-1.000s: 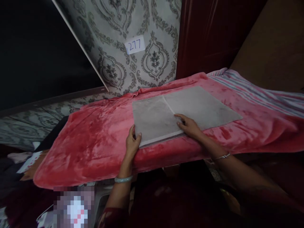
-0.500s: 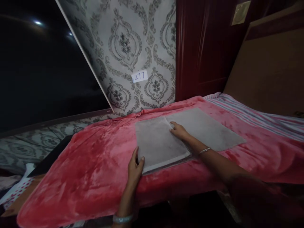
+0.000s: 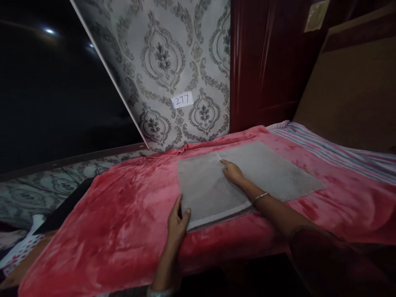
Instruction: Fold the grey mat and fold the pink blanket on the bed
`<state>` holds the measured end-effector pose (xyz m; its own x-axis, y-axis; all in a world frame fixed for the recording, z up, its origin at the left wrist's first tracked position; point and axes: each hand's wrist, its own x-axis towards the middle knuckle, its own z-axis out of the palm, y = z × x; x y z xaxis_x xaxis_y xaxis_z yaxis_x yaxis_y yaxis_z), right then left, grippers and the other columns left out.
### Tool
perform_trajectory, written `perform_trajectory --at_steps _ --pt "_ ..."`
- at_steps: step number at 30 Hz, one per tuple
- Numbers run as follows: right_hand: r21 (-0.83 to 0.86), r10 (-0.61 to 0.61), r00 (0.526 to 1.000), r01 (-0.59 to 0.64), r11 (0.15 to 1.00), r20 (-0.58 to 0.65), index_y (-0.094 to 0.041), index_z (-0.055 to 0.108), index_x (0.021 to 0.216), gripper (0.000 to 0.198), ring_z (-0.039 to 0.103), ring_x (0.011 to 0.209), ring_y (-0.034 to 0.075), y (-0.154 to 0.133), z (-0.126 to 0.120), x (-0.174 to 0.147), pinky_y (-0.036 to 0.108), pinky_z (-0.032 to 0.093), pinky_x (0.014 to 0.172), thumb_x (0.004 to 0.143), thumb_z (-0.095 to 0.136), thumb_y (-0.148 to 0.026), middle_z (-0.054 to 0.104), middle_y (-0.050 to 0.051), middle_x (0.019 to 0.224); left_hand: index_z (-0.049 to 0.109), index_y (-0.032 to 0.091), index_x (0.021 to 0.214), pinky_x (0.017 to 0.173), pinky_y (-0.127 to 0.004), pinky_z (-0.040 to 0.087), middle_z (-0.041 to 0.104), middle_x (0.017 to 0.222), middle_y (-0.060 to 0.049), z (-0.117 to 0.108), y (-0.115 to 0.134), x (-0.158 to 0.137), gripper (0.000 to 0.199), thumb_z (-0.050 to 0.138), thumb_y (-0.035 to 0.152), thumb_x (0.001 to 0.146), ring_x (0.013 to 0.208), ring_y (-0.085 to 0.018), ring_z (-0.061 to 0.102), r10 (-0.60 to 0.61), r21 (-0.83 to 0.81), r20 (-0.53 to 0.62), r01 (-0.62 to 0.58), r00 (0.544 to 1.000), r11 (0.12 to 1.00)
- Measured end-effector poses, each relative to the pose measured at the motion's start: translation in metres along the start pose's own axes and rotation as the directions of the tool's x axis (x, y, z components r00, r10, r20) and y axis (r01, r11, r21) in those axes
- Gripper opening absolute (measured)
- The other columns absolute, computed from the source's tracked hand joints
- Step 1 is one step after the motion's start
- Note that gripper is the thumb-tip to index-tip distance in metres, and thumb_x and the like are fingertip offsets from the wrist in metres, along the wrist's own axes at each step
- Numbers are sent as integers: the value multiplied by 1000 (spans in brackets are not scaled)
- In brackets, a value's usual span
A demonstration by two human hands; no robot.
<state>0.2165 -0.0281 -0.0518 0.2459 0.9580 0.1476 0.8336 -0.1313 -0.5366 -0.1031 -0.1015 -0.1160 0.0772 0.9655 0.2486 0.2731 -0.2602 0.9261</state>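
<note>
A grey cloth [image 3: 272, 169] lies flat on a pink plush blanket [image 3: 123, 222], its left part doubled over so that a hemmed edge crosses the middle. My left hand [image 3: 177, 220] rests at the near left edge of the doubled part, thumb and fingers apart, the thumb touching the cloth's corner. On the crossing edge lies my right hand [image 3: 232, 171], index finger stretched out along the far end of the hem. Its other fingers are partly hidden beneath the hand. The right forearm covers part of the cloth's near side.
A dark screen [image 3: 62, 90] leans at the left. Patterned wallpaper bears a paper label [image 3: 182, 100] reading 277. Dark red panelling [image 3: 262, 62] and a brown board [image 3: 355, 90] stand at the right, behind a striped cloth [image 3: 334, 148]. A dotted cloth [image 3: 23, 251] lies lower left.
My right hand's index finger has straightened along the hem, the thumb no longer showing apart. The doubled part's near edge looks slightly more curved. My left hand has stayed at its corner.
</note>
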Motion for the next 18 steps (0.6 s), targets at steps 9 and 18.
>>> perform_trajectory --at_steps 9,18 --pt "-59 14 1000 -13 998 25 -16 41 155 64 64 113 28 4 -11 -32 36 48 96 94 55 -32 63 19 131 53 20 146 122 -45 35 55 151 -12 1 5 0 65 64 37 84 143 -27 47 28 58 35 -30 999 998" --pt "-48 -36 998 38 998 56 -15 39 155 61 64 110 26 14 -4 -55 34 47 93 95 48 -20 65 17 123 56 20 144 118 -49 38 59 146 -13 1 8 -1 65 65 39 82 136 -30 54 37 142 29 -41 999 989"
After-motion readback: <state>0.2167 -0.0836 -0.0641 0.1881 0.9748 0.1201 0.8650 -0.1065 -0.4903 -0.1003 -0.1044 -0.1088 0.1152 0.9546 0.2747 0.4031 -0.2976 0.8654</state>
